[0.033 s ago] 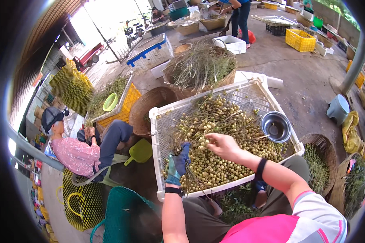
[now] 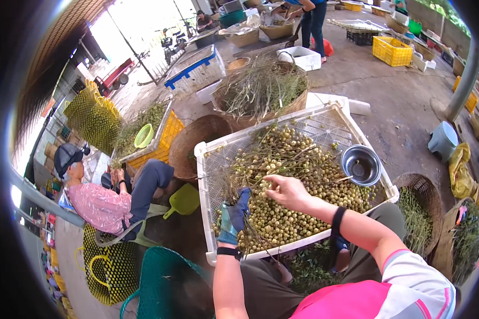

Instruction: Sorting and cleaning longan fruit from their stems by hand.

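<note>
My left hand (image 2: 235,212), in a blue and teal glove, is closed around a bunch of thin bare twigs (image 2: 226,183) at the left of a white plastic mesh tray (image 2: 298,254). Small round yellow-brown fruits (image 2: 282,226) are heaped in the tray, with more twigs lying over them. Above the heap, my bare right hand (image 2: 288,192) has its fingers bent together. Whatever its fingertips hold is too small to make out. A metal bowl (image 2: 361,166) rests on the tray's right side, with a thin stick close by its rim.
A person (image 2: 101,199) in a pink top sits at the left near a yellow crate (image 2: 170,139) of stems. Wicker baskets of twigs (image 2: 263,87) stand beyond the tray. A green scoop (image 2: 182,200) lies left; a basket of green stems (image 2: 414,218) stands right.
My right hand has shifted slightly left, and its fingers have turned a little. My left hand keeps hold of the twigs.
</note>
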The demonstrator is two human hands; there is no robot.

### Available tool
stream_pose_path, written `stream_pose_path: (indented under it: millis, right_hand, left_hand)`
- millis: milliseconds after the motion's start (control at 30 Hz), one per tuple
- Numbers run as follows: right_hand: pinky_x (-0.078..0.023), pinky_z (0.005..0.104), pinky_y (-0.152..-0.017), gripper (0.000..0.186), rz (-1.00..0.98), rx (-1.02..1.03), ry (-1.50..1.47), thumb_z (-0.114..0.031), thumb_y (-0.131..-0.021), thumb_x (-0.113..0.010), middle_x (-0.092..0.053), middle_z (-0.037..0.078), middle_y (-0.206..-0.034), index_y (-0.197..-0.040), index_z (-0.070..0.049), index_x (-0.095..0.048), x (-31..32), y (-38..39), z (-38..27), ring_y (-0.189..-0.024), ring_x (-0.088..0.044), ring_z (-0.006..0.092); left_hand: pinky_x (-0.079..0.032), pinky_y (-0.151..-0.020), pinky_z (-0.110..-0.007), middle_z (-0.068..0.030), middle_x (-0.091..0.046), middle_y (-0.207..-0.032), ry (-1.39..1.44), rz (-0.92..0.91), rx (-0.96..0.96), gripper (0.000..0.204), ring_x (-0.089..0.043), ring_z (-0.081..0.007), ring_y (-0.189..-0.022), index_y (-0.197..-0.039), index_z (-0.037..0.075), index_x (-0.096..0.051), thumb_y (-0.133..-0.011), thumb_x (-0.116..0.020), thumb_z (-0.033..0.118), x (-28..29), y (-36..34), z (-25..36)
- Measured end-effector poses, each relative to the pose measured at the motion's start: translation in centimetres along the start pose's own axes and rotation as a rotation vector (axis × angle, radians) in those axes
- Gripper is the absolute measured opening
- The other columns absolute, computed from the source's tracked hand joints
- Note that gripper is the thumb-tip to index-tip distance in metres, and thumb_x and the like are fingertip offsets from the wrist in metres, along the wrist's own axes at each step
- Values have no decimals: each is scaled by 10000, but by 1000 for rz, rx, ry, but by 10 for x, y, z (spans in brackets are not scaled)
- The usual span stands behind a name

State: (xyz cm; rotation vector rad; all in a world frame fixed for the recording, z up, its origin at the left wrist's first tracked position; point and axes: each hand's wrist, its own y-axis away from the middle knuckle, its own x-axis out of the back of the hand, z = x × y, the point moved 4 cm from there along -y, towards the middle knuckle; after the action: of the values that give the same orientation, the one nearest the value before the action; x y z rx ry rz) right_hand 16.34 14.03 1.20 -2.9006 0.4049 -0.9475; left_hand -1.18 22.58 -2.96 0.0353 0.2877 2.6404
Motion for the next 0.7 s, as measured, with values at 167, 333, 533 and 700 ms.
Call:
stream_pose_path:
  millis: [167, 333, 533, 700]
  right_hand:
    - [-476, 352, -608, 321, 4, -50, -102, -328, -815, -650, -653, 79, -740, -1044, -104, -630, 0, -8, -12, -645, -618, 221]
    - [-443, 222, -531, 138, 87, -74, -252, -135, -890, -582, -659, 24, -703, -922, -32, -668, 12, -3, 5, -596, -556, 42]
    - [-497, 223, -618, 170, 301, -54, -608, -126, -907, -551, -661, 38, -806, -978, -5, -648, 74, 40, -30, -695, -588, 70]
    - [-450, 180, -587, 174, 440, 35, -655, -149, -921, -539, -650, 17, -802, -988, -23, -639, 113, 94, -49, -724, -587, 49]
  left_hand:
    - [-350, -445, -219, 49, -550, -707, 22, -56, -20, 136, -470, -43, -532, -953, 104, -635, -872, -621, 212, -32, 17, 16]
    - [-368, -474, -195, 24, -599, -816, 67, -22, -120, 189, -519, -54, -565, -991, 112, -625, -880, -605, 263, -39, 30, 33]
    - [-403, -486, -206, -26, -651, -925, 276, 277, -238, 319, -599, -94, -614, -1126, 110, -561, -893, -567, 328, 7, 57, 62]
    - [-430, -458, -200, -42, -635, -891, 472, 247, -235, 300, -562, -85, -613, -1124, 91, -553, -895, -569, 284, 25, 89, 71]
